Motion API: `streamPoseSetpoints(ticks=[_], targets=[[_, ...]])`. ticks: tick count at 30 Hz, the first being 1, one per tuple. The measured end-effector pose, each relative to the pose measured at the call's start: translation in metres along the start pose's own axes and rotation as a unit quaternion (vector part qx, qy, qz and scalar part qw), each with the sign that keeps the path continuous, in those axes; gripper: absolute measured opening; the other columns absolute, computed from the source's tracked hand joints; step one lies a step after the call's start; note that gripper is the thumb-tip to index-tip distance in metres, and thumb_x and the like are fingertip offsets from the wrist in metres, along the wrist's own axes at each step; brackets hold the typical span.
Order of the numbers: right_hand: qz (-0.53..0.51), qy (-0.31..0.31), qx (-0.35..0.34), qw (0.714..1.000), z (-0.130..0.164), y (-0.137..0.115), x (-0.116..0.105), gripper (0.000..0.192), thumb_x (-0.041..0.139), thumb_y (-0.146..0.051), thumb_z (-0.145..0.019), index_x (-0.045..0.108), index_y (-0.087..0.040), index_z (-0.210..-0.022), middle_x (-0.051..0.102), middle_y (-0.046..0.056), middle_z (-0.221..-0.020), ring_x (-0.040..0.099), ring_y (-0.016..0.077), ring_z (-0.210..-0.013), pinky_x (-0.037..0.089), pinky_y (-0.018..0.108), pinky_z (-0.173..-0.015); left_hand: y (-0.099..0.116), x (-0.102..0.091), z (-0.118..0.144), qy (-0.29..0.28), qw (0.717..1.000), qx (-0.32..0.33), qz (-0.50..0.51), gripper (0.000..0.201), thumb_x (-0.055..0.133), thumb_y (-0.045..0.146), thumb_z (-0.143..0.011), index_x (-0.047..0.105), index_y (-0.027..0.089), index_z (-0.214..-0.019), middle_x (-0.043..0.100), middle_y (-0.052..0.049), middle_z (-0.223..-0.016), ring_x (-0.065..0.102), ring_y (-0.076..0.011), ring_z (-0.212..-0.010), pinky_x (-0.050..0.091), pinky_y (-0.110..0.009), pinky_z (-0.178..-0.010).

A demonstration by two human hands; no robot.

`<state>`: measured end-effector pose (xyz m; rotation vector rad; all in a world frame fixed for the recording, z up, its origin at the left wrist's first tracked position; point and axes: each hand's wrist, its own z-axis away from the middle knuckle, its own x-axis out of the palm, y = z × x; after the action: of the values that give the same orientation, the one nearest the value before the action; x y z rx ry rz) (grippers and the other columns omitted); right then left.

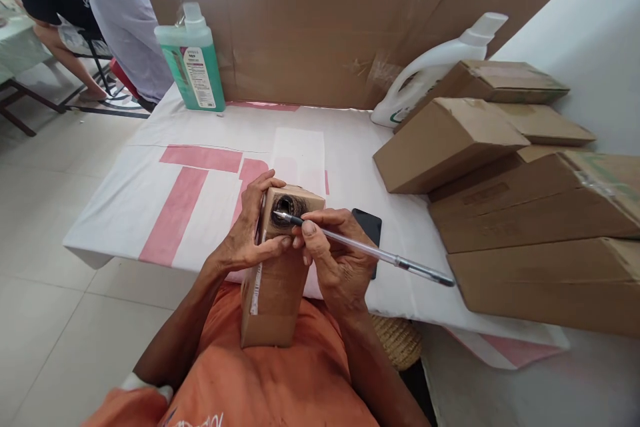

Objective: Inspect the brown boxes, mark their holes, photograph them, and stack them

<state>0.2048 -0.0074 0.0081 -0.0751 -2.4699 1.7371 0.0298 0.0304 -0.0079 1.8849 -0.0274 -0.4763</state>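
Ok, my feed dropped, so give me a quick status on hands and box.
Left hand grips small cardboard box upright against lap. Right hand holds pen, tip on scribbled box end. Phone behind right hand.

A small brown cardboard box [274, 280] stands on end at the table's near edge, its base resting against the person's orange shirt, white label tape running down its left side. Its top end face carries a dark scribbled patch. A clear-barrelled pen [370, 251] lies slantwise, tip on that patch, tail pointing toward four o'clock.
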Motion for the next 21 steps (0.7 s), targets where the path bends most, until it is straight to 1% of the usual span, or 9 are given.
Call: streamPoseSetpoints(ticks=[4, 7, 10, 14, 16, 18, 19, 21], targets=[[0.036, -0.023, -0.005, 0.999, -0.001, -0.005, -0.002, 0.01, 0.071, -0.03, -0.1, 0.071, -0.024, -0.091, 0.071, 0.0, -0.078, 0.065, 0.0146, -0.061, 0.048, 0.025, -0.047, -0.003, -0.001, 0.001, 0.009, 1.0, -0.009, 0.004, 0.083, 0.082, 0.049, -0.081, 0.043, 0.027, -0.151, 0.038, -0.018, -0.168, 0.03, -0.0437, -0.163, 0.036, -0.062, -0.127], [0.051, -0.023, -0.011, 0.998, -0.003, -0.006, -0.007, 0.013, 0.07, -0.026, -0.099, 0.068, -0.024, -0.086, 0.066, -0.002, -0.072, 0.058, 0.0122, -0.054, 0.044, 0.025, -0.046, -0.004, -0.002, 0.003, 0.011, 1.0, -0.004, 0.009, 0.083, 0.081, 0.05, -0.082, 0.041, 0.028, -0.152, 0.039, -0.018, -0.168, 0.03, -0.0437, -0.163, 0.036, -0.062, -0.127], [0.04, 0.005, -0.016, 0.999, -0.005, -0.005, -0.014, 0.016, 0.069, -0.027, -0.099, 0.066, -0.024, -0.084, 0.062, -0.004, -0.067, 0.054, 0.0111, -0.049, 0.04, 0.024, -0.044, -0.005, -0.002, 0.005, 0.019, 1.0, -0.008, 0.016, 0.084, 0.081, 0.051, -0.082, 0.041, 0.028, -0.152, 0.035, -0.018, -0.17, 0.033, -0.0435, -0.162, 0.035, -0.061, -0.127], [0.042, 0.05, -0.016, 0.998, -0.013, -0.007, -0.017, 0.02, 0.071, -0.032, -0.099, 0.065, -0.023, -0.083, 0.064, -0.003, -0.068, 0.058, 0.0119, -0.049, 0.04, 0.024, -0.042, -0.006, -0.003, 0.007, 0.024, 1.0, -0.012, 0.011, 0.086, 0.081, 0.053, -0.081, 0.041, 0.028, -0.152, 0.032, -0.019, -0.172, 0.036, -0.0437, -0.16, 0.035, -0.061, -0.127], [0.042, 0.056, -0.025, 0.997, -0.025, -0.009, -0.013, 0.023, 0.072, -0.035, -0.1, 0.063, -0.024, -0.082, 0.063, -0.004, -0.066, 0.059, 0.012, -0.05, 0.042, 0.024, -0.043, -0.007, -0.004, 0.006, 0.022, 1.0, -0.007, 0.008, 0.086, 0.081, 0.055, -0.082, 0.041, 0.027, -0.153, 0.032, -0.019, -0.173, 0.036, -0.0436, -0.16, 0.034, -0.062, -0.128], [0.021, 0.055, -0.04, 0.997, -0.048, -0.009, -0.008, 0.024, 0.071, -0.039, -0.101, 0.062, -0.024, -0.085, 0.065, -0.004, -0.069, 0.061, 0.0121, -0.054, 0.044, 0.023, -0.045, -0.007, -0.005, 0.007, 0.021, 1.0, -0.001, 0.006, 0.086, 0.081, 0.057, -0.083, 0.041, 0.027, -0.153, 0.03, -0.019, -0.174, 0.033, -0.0433, -0.162, 0.033, -0.062, -0.129], [0.007, 0.059, -0.044, 0.997, -0.063, -0.007, -0.006, 0.022, 0.069, -0.04, -0.102, 0.061, -0.025, -0.088, 0.068, -0.003, -0.076, 0.064, 0.0124, -0.059, 0.047, 0.022, -0.047, -0.007, -0.006, 0.008, 0.023, 1.0, 0.0, 0.006, 0.085, 0.081, 0.057, -0.083, 0.042, 0.027, -0.153, 0.03, -0.019, -0.175, 0.032, -0.043, -0.163, 0.033, -0.061, -0.129], [-0.012, 0.082, -0.037, 0.996, -0.094, 0.005, -0.008, 0.02, 0.064, -0.042, -0.104, 0.056, -0.026, -0.096, 0.075, 0.0, -0.097, 0.071, 0.0127, -0.072, 0.051, 0.021, -0.051, -0.008, -0.008, 0.01, 0.031, 0.999, 0.0, 0.006, 0.083, 0.081, 0.056, -0.084, 0.043, 0.028, -0.153, 0.028, -0.018, -0.176, 0.033, -0.0428, -0.163, 0.038, -0.06, -0.127]])
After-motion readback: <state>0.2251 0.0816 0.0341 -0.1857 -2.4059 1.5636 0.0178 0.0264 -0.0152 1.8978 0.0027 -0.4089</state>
